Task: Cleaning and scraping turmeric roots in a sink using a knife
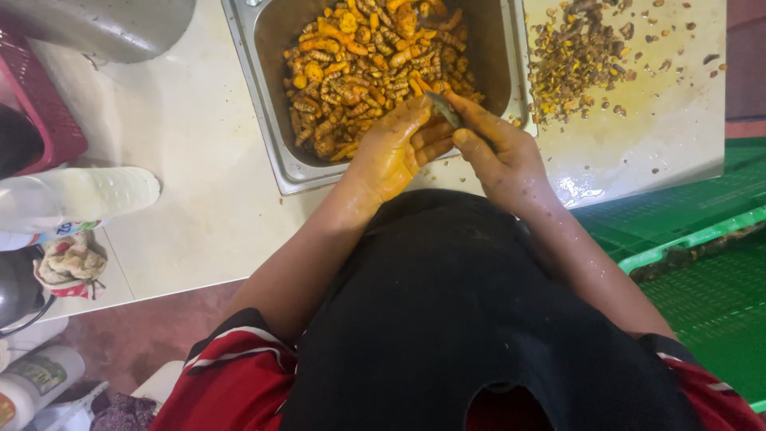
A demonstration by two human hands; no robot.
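At nine o'clock a clear plastic bottle [76, 195] lies on the pale counter [199, 160]. Our left hand [395, 152], stained yellow, curls its fingers around a turmeric root [435, 148] at the near rim of the steel tray [267, 104]. Our right hand [507, 160] pinches a small knife [447, 110] against it. Plenty of roots [367, 64] fill the tray; at one o'clock, a heap of peelings [574, 60] suggests we're well underway.

Plastic bottle [76, 195] lies on pale table [199, 160], far left. Crumpled cloth [70, 263] just below it. Red crate [40, 104] upper left. Green plastic crates [702, 263] at right.
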